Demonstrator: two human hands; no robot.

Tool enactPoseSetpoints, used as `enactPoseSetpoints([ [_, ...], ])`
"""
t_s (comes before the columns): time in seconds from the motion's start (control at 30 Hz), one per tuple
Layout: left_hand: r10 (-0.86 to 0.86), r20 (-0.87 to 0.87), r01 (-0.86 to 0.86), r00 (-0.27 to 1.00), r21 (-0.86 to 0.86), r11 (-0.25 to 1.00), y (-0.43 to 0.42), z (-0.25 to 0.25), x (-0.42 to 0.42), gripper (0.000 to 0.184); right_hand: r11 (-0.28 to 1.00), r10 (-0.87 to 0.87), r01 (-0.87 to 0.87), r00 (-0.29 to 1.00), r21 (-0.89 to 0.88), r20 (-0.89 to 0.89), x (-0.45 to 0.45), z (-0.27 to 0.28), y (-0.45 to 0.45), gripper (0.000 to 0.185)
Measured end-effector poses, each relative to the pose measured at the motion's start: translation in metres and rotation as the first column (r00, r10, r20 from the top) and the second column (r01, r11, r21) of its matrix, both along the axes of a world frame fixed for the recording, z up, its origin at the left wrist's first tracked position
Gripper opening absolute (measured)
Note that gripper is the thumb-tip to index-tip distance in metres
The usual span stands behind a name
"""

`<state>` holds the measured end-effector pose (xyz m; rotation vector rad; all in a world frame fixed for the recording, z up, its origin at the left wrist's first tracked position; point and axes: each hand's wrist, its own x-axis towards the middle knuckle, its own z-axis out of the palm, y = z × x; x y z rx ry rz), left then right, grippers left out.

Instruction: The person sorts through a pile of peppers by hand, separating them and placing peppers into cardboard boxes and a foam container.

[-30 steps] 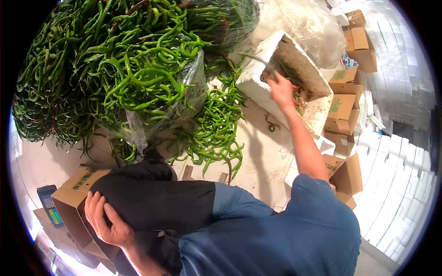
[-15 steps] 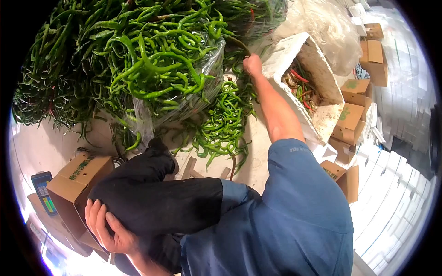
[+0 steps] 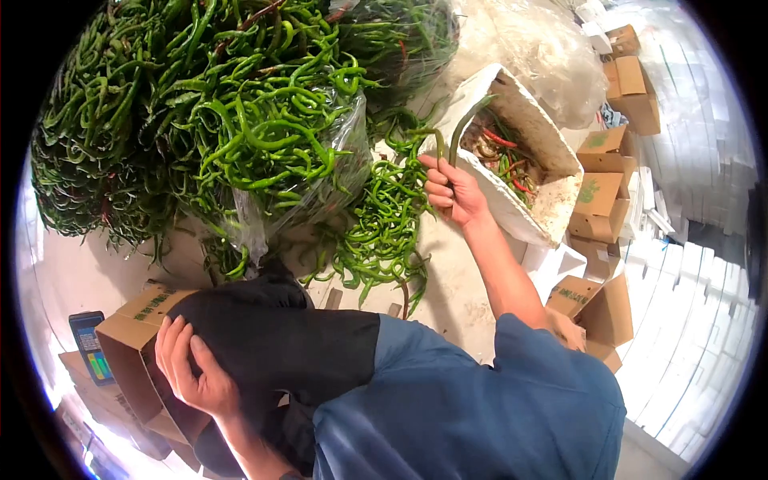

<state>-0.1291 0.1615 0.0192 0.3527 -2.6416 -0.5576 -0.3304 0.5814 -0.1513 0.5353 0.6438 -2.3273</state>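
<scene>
My right hand (image 3: 458, 192) is closed around long green chili peppers (image 3: 458, 134) whose curved ends stick up past the fingers. It hovers beside the near-left rim of a white foam box (image 3: 552, 226), which holds red, green and withered peppers. Left of this hand, a loose pile of bright green peppers (image 3: 374, 232) lies on the floor. Behind that, a clear plastic bag (image 3: 352, 132) bulges with more of them. My left hand (image 3: 196, 372) rests open on my knee in dark trousers, fingers lying on the cloth and holding nothing.
A large heap of dark green peppers (image 3: 96, 152) fills the back left. Cardboard boxes (image 3: 602, 196) line the right side, before stacked white foam boxes (image 3: 680, 320). An open carton (image 3: 132, 336) and a keypad device (image 3: 92, 348) are at my left. Crumpled plastic film (image 3: 532, 48) lies at the back.
My right hand has drawn back toward me from the far edge of the pepper pile. Its held peppers now show upright beside the foam box. My left hand stays on the knee.
</scene>
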Motion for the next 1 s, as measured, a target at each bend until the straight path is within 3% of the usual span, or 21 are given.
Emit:
enactPoseSetpoints([
  [0.1, -0.023, -0.006, 0.023, 1.0, -0.025, 0.999, 0.001, 0.003, 0.0, 0.017, 0.978, 0.025, -0.041, 0.996, -0.204, -0.081, 0.011, 0.039, -0.019, 0.046],
  [0.2, -0.043, 0.03, 0.044, 0.999, -0.015, 0.999, 0.011, 0.016, -0.007, 0.02, 0.917, 0.136, -0.192, 0.974, -0.35, -0.179, 0.022, 0.07, -0.045, 0.051],
  [0.27, -0.052, 0.03, 0.042, 0.998, 0.271, 0.962, 0.021, 0.025, -0.008, 0.025, 0.875, 0.228, -0.29, 0.953, -0.386, -0.2, 0.032, 0.093, -0.072, 0.054],
  [0.3, -0.032, 0.046, -0.001, 0.998, 0.581, 0.814, 0.034, 0.033, -0.012, 0.028, 0.862, 0.284, -0.346, 0.935, -0.37, -0.212, 0.037, 0.106, -0.088, 0.054],
  [0.33, -0.016, 0.066, -0.046, 0.998, 0.82, 0.57, 0.047, 0.042, -0.017, 0.031, 0.845, 0.339, -0.4, 0.914, -0.355, -0.222, 0.044, 0.119, -0.104, 0.054],
  [0.4, -0.146, 0.087, -0.071, 0.986, 0.991, 0.112, 0.055, 0.037, -0.03, 0.042, 0.827, 0.442, -0.47, 0.883, -0.308, -0.16, 0.055, 0.145, -0.137, 0.052],
  [0.47, -0.152, 0.156, -0.198, 0.976, 0.926, -0.321, 0.063, 0.016, -0.046, 0.042, 0.746, 0.498, -0.503, 0.857, -0.437, -0.136, 0.065, 0.149, -0.168, 0.053],
  [0.53, -0.24, 0.119, -0.226, 0.963, 0.843, -0.488, 0.056, -0.01, -0.051, 0.035, 0.663, 0.565, -0.57, 0.806, -0.485, -0.174, 0.073, 0.156, -0.191, 0.054],
  [0.6, -0.121, 0.089, -0.145, 0.989, 0.78, -0.609, 0.052, -0.02, -0.054, 0.032, 0.677, 0.614, -0.609, 0.777, -0.414, -0.139, 0.084, 0.17, -0.207, 0.054],
  [0.67, -0.032, 0.171, -0.151, 0.985, 0.752, -0.642, 0.041, -0.025, -0.059, 0.034, 0.647, 0.681, -0.689, 0.715, -0.327, -0.16, 0.09, 0.171, -0.217, 0.054],
  [0.7, -0.051, 0.177, -0.171, 0.983, 0.772, -0.612, 0.03, -0.025, -0.06, 0.034, 0.607, 0.71, -0.694, 0.693, -0.387, -0.129, 0.09, 0.169, -0.222, 0.047],
  [0.73, -0.069, 0.184, -0.19, 0.98, 0.792, -0.581, 0.02, -0.024, -0.06, 0.034, 0.599, 0.737, -0.728, 0.664, -0.335, -0.125, 0.091, 0.166, -0.225, 0.044],
  [0.8, 0.067, 0.094, -0.042, 0.993, 0.832, -0.553, 0.016, -0.019, -0.053, 0.029, 0.573, 0.787, -0.788, 0.606, -0.226, -0.117, 0.092, 0.16, -0.232, 0.04],
  [0.93, 0.077, -0.036, 0.074, 0.996, 0.806, -0.588, -0.002, -0.006, -0.036, 0.033, 0.608, 0.779, -0.786, 0.618, -0.112, -0.103, 0.095, 0.167, -0.239, 0.034],
  [1.0, -0.002, -0.103, 0.091, 0.995, 0.884, -0.458, -0.004, 0.004, -0.031, 0.038, 0.57, 0.797, -0.808, 0.588, -0.148, -0.141, 0.094, 0.161, -0.24, 0.035],
])
